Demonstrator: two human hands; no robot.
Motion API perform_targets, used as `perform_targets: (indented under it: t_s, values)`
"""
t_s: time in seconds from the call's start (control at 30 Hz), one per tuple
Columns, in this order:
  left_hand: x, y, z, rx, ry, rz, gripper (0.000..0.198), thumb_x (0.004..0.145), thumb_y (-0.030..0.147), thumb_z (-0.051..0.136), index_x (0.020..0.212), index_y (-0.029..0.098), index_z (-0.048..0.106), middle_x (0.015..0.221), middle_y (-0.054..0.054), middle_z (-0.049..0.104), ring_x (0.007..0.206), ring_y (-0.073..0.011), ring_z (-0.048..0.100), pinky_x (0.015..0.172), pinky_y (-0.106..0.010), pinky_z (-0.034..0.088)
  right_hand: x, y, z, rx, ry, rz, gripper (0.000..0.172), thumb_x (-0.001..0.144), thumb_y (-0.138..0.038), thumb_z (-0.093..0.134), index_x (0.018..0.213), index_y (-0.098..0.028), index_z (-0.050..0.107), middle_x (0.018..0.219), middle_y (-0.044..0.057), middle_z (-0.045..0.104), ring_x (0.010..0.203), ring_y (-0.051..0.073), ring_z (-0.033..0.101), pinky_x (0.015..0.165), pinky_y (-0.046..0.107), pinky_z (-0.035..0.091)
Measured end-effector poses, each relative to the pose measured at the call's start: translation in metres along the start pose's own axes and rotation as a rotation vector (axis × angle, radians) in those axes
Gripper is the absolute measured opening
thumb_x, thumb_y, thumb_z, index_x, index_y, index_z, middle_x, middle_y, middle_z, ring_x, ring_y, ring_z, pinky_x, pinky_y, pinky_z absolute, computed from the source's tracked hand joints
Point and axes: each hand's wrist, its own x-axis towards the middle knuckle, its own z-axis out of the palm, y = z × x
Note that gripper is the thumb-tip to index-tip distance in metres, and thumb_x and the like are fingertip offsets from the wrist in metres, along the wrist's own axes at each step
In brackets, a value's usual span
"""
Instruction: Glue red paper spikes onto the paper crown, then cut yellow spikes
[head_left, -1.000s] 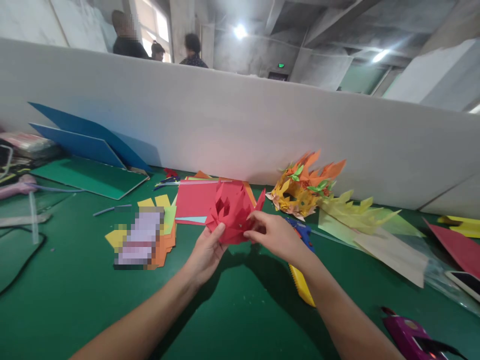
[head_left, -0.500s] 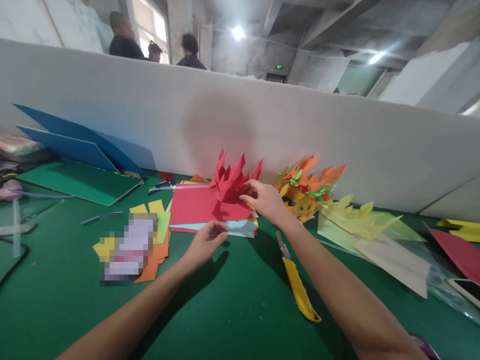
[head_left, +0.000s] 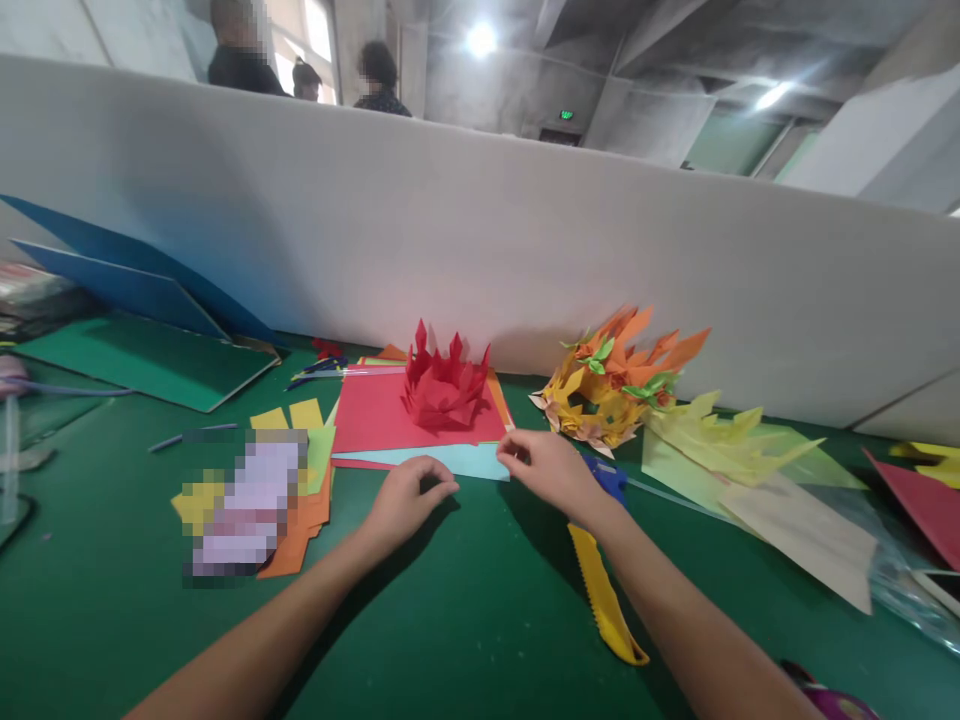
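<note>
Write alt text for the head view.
A red paper crown sits on stacked paper on a green table. A person's left hand and right hand, seemingly empty, are nearer the camera; orange and yellow paper decorations stand to the right.

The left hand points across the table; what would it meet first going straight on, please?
Most likely the right hand, ahead across a gap; depth is unclear, so the left hand might brush the light blue paper first.

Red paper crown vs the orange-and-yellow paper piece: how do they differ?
The red crown is all red; the orange-and-yellow piece has green leaves. The red crown rests on a red sheet; the orange-and-yellow piece sits right of it. Both have pointed tips.
</note>
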Motion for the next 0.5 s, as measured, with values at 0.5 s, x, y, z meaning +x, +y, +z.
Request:
perform_targets:
  t_s: [0.5]
  values:
    - [-0.023,0.015,0.031,-0.044,0.092,-0.165,0.018,0.072,0.033,0.059,0.063,0.020,0.052,0.063,0.001,0.062,0.061,-0.0163,0.056,0.059,-0.028,0.042,-0.048,-0.023,0.073,0.195,0.182,0.114,0.019,0.084,-0.019,0.044,0.080,-0.020,0.063,0.078,0.005,0.067,0.073,0.020,0.060,0.065,0.028,0.043]
